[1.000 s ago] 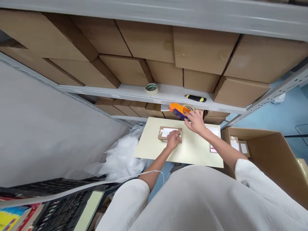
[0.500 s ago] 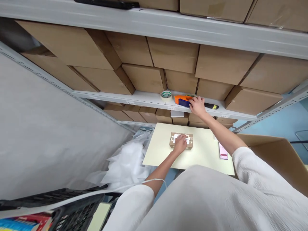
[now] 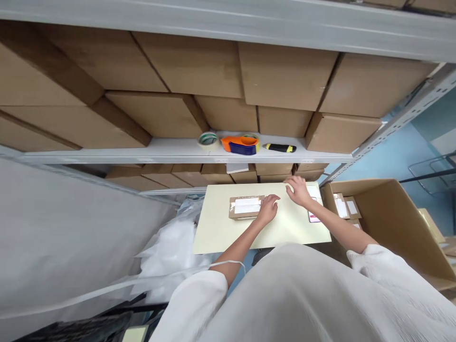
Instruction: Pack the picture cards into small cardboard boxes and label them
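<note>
A small cardboard parcel (image 3: 245, 207) with a white label on top lies on the pale yellow tabletop (image 3: 221, 235). My left hand (image 3: 268, 209) is at the parcel's right end, fingers stretched out to the right and apart; whether it presses on the box is hard to tell. To its right, my right hand (image 3: 298, 191) hovers over the back of the tabletop, fingers loosely bent with nothing in them. Just beyond that hand lies a phone (image 3: 313, 218), partly covered by the forearm. On the shelf above sits an orange and blue tape dispenser (image 3: 242, 146).
A utility knife (image 3: 280, 148) and a tape roll (image 3: 208, 140) lie on the shelf (image 3: 178, 148) before stacked cartons (image 3: 156, 114). An open carton (image 3: 395, 223) at right holds several labelled parcels (image 3: 341, 206). White packing sheets (image 3: 167, 256) hang at the left.
My right hand has let go of the tape dispenser on the shelf and come down over the tabletop. My left hand has slid from the parcel's top to its right end. The view has shifted right.
</note>
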{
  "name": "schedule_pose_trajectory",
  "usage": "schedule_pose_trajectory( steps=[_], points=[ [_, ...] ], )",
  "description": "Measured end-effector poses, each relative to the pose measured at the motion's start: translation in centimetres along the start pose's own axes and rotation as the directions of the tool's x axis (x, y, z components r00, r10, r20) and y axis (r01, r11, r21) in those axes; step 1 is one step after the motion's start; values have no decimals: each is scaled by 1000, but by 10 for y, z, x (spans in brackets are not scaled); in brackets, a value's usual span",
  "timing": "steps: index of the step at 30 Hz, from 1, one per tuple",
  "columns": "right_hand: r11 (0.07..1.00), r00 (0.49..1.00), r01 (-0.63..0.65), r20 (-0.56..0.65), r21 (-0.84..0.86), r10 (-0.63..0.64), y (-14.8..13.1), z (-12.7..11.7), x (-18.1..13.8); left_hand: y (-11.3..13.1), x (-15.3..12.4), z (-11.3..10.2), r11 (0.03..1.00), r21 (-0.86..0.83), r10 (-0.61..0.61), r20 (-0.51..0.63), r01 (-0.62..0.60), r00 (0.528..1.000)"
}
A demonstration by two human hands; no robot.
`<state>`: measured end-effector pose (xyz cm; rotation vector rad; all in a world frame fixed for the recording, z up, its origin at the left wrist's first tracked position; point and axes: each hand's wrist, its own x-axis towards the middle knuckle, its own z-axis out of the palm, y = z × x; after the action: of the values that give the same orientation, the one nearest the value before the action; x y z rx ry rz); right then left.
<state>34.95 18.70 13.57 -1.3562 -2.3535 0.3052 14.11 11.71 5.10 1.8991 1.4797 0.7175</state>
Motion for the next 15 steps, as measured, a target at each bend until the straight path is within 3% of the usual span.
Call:
schedule_pose_trajectory(
  steps=[3, 7, 9, 11, 15],
  points=[
    [960, 946, -278, 169, -23, 278, 53, 15, -55, 14, 18, 34, 999, -41, 2, 64, 0, 998],
    [825, 754, -540, 338, -169, 563, 120, 21, -87, 29, 35, 76, 996, -60, -56, 138, 65, 989],
    [779, 678, -586, 392, -222, 621, 146, 23, -89, 33, 40, 92, 993, -61, -89, 161, 100, 983],
    [765, 636, -593, 438, -251, 636, 165, 28, -87, 36, 44, 105, 988, -63, -128, 167, 140, 978],
    [811, 652, -538, 496, -230, 573, 183, 50, -71, 39, 47, 123, 972, -65, -213, 162, 226, 963]
  ],
)
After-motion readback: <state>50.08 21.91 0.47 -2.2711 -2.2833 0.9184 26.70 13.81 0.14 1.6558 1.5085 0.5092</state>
